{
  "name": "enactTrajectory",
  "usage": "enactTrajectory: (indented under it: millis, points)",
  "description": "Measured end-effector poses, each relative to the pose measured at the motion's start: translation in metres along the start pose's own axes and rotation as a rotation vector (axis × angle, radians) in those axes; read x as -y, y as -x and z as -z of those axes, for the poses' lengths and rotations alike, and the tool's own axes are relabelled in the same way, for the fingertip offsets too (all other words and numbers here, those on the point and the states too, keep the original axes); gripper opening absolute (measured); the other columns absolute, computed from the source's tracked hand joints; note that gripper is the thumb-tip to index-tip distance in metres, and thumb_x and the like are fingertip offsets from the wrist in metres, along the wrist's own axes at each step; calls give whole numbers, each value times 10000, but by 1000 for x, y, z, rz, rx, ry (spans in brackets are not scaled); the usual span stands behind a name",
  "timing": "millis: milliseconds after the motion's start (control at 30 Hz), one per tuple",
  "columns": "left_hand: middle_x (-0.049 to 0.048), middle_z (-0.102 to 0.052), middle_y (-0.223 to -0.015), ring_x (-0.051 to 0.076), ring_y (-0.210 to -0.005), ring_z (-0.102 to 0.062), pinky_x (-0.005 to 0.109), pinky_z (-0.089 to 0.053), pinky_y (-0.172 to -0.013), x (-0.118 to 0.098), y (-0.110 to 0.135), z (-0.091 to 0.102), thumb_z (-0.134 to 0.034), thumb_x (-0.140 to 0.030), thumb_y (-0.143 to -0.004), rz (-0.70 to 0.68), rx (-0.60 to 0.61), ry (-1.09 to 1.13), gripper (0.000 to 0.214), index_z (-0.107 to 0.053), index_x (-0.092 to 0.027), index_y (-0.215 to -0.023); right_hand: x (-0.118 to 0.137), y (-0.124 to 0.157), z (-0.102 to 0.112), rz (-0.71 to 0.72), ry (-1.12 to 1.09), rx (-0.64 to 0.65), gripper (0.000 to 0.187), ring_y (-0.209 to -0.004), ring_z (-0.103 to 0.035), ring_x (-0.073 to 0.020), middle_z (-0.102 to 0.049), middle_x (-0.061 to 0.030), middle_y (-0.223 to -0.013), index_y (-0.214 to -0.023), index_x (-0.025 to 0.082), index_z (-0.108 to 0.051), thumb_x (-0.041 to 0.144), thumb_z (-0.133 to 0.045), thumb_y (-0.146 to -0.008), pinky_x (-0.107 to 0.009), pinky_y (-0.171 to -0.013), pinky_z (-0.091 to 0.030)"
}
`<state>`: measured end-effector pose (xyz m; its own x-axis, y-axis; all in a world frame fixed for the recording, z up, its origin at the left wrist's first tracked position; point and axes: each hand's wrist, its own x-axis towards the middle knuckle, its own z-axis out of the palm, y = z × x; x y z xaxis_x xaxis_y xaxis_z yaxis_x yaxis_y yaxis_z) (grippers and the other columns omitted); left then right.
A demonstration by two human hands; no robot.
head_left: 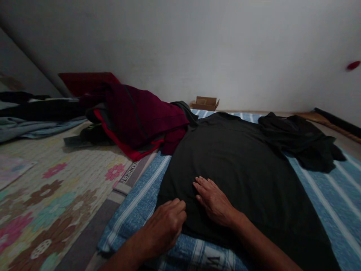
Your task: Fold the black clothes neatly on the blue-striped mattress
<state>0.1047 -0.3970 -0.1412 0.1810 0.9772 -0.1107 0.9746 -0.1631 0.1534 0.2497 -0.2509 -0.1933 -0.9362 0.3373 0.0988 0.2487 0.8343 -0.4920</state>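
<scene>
A dark shirt (pixel 239 165) lies spread out, its collar end away from me and its hem towards me. At the lower left corner of the shirt, my left hand (pixel 170 222) is closed with curled fingers gripping the edge of the cloth; the fingertips are partly hidden. My right hand (pixel 213 199) rests flat on the shirt, a little right of the left one, fingers stretched out. One sleeve is bunched on the right side. Beneath the shirt is a blue and white striped cloth (pixel 141 201).
A heap of maroon clothing (pixel 146 113) touches the shirt's far left side. Folded clothes (pixel 36 114) are stacked further left on a flowered sheet (pixel 70 184). An opened cardboard box (pixel 205 103) stands by the white wall (pixel 225 49).
</scene>
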Motion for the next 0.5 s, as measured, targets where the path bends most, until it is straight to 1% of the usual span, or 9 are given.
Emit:
enactTrajectory:
  millis: [100,167,233,300,367,433,467,500]
  points:
    - [42,-557,-873,188,-828,-509,307,-435,-734,1,2,8,-459,-19,-676,-1,69,40,190,-515,-185,-751,2,0,-1,-7,30,21,533,-1359,-190,-237,-251,-129,-1469,-1401,130,-305,389,-317,-935,-466,-1099,-194]
    - [45,-562,-887,193,-842,-522,316,-437,-748,1,4,10,-461,-19,-662,22,107,51,203,-526,-184,-761,4,0,-2,-10,56,37,640,-1367,-147,-258,-212,-151,-1476,-1411,106,-277,499,-342,-911,-473,-1104,-169]
    - [47,-565,-893,195,-845,-533,317,-439,-745,3,4,10,-460,-20,-655,46,125,55,210,-534,-184,-763,6,-1,-3,-11,78,48,743,-1371,-113,-270,-183,-165,-1480,-1418,101,-256,595,-352,-873,-479,-1107,-149]
    - [43,-569,-885,191,-830,-542,301,-438,-710,5,3,9,-464,-32,-659,47,135,63,194,-537,-187,-750,7,-2,-3,-19,94,54,793,-1371,-96,-283,-167,-171,-1482,-1422,110,-249,649,-341,-848,-487,-1105,-144]
    - [35,-577,-863,183,-805,-553,279,-431,-671,10,3,7,-481,-71,-683,44,129,81,142,-538,-191,-732,10,-2,-1,-30,108,48,801,-1368,-91,-300,-161,-182,-1481,-1419,111,-259,663,-328,-842,-497,-1099,-150]
    - [18,-586,-817,165,-751,-565,254,-424,-631,16,2,4,-506,-159,-736,58,95,125,57,-544,-199,-718,13,-1,2,-30,129,16,792,-1366,-90,-313,-155,-196,-1479,-1409,101,-279,654,-336,-845,-504,-1095,-154]
    - [8,-591,-790,152,-716,-570,242,-421,-614,21,1,2,-510,-229,-771,73,55,158,71,-550,-205,-717,16,0,3,-20,143,-7,783,-1367,-91,-314,-154,-201,-1478,-1403,95,-288,644,-345,-848,-504,-1095,-155]
    - [-5,-591,-744,138,-659,-568,231,-414,-583,26,-1,0,-498,-291,-798,99,8,191,135,-555,-212,-705,18,1,5,1,158,-26,776,-1368,-93,-310,-155,-201,-1479,-1398,91,-291,635,-357,-849,-499,-1095,-159]
